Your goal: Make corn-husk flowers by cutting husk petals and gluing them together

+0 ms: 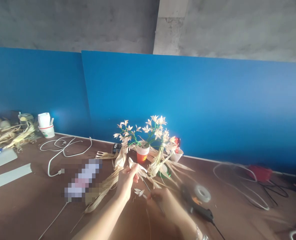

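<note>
My left hand (pixel 128 178) is closed, pinching a pale piece of dried corn husk (pixel 141 170) between thumb and fingers. Close by on the right, my right hand (pixel 161 201) is curled round a thin grey metal tool (pixel 146 185), whose tip points toward the husk; motion blur hides its exact kind. Small cut husk petals (pixel 139 192) lie on the brown table below the hands. Just behind stands an orange and white paper cup (pixel 142 155) holding green-stemmed husk flowers (pixel 158 131). Bundles of dried husk (pixel 104 190) spread on both sides of it.
A black glue gun (pixel 200 210) with a cord lies right of my right hand, near a tape roll (pixel 202 193). White cables (pixel 70 146) and a pixelated oblong (pixel 83 180) are on the left. A blue partition (pixel 188 100) borders the table's back.
</note>
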`<state>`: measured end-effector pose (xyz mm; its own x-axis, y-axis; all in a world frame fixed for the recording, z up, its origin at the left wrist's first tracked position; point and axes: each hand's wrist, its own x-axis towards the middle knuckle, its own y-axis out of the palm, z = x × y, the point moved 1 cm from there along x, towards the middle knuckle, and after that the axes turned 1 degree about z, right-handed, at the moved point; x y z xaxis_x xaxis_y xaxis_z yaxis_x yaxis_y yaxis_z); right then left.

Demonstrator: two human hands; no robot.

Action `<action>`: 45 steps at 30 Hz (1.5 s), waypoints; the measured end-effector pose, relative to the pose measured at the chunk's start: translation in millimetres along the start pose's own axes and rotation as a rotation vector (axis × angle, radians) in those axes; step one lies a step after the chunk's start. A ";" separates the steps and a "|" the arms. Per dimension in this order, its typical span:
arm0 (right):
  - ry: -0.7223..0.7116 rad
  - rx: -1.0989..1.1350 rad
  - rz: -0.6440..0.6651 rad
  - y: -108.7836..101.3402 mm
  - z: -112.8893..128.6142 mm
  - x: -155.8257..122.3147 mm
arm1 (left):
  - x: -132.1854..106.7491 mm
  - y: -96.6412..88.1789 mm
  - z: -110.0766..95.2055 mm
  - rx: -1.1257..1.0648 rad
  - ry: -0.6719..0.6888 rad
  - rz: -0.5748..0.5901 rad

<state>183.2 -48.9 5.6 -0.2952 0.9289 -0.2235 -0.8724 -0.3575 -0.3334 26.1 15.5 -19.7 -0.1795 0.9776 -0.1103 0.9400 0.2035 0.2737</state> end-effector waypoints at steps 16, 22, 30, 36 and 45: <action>-0.010 -0.095 -0.049 5.0 5.0 -1.7 | -3.4 4.2 9.0 -0.094 -0.025 -0.056; -0.023 -0.047 -0.061 6.3 1.7 -1.4 | -6.1 5.7 9.1 -0.154 -0.048 -0.069; -0.020 -0.040 -0.070 8.6 0.3 0.5 | -7.7 7.3 9.3 -0.192 -0.063 -0.078; 0.037 0.070 -0.033 10.0 -7.3 4.2 | -6.9 7.4 9.0 -0.188 -0.064 -0.068; 0.031 0.090 -0.005 7.8 2.9 -1.0 | -6.9 6.2 12.9 -0.161 -0.043 -0.044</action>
<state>175.5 -52.3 5.9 -0.2797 0.9267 -0.2509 -0.9056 -0.3414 -0.2517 36.8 9.2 -29.6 -0.2041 0.9649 -0.1652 0.8722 0.2559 0.4169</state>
